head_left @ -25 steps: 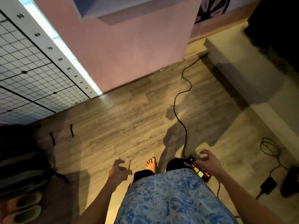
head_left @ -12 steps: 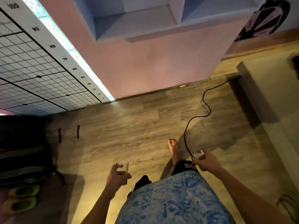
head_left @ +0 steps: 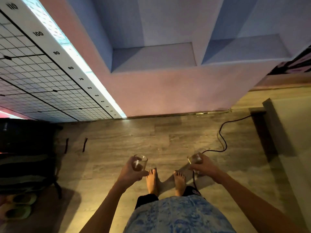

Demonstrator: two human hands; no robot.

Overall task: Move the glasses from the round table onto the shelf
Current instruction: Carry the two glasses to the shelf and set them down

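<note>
Person standing before the shelf (head_left: 153, 56), the left hand (head_left: 130, 170) wrapping around one glass (head_left: 140, 163) and the right hand (head_left: 204, 166) closing over the other glass (head_left: 195, 159); both are being carried upright, low over the floor (head_left: 134, 137), probably to keep them steady. Neither glass is touching the shelf; its two open compartments are facing the person, so lifting each glass over the front edge appears to be what remains.

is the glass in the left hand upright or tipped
Roughly upright: the glass in the left hand has its open rim facing up, leaning only slightly.
</note>
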